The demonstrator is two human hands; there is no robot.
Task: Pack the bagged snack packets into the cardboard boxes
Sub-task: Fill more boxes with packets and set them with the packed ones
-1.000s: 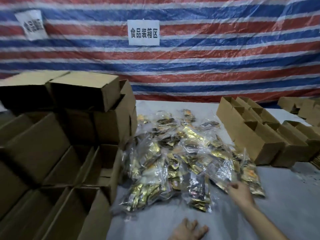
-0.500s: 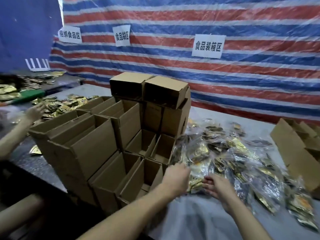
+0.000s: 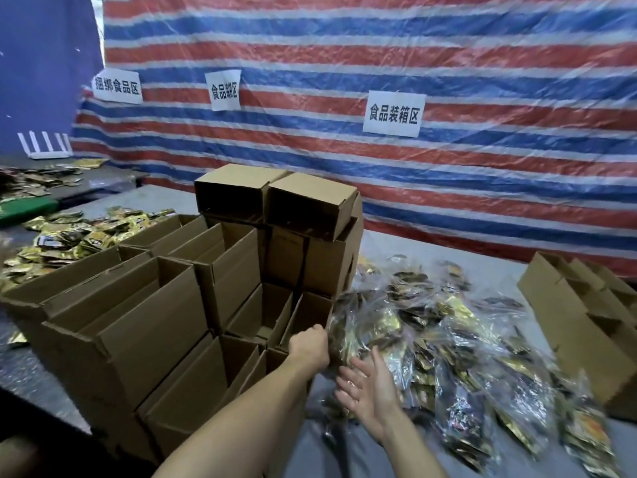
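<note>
Striped tarp (image 3: 379,46) behind a grey bench (image 3: 344,453). Beside the stacked cardboard boxes (image 3: 155,322), the left hand (image 3: 308,346) grips bagged snack packets (image 3: 374,327); the right hand (image 3: 368,388) is spread open.

Single head-worn wide view, looking forward and down, close over stacked boxes (image 3: 220,281) and bagged packets (image 3: 431,339) on the table (image 3: 389,250), facing the striped tarp (image 3: 379,46) at the back.

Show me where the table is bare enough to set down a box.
Bare: the table strip behind the bag pile, below the striped tarp, and the near-left patch beside the box stack. Crowded: from that stack to the right-hand boxes, bags cover most of it.
</note>
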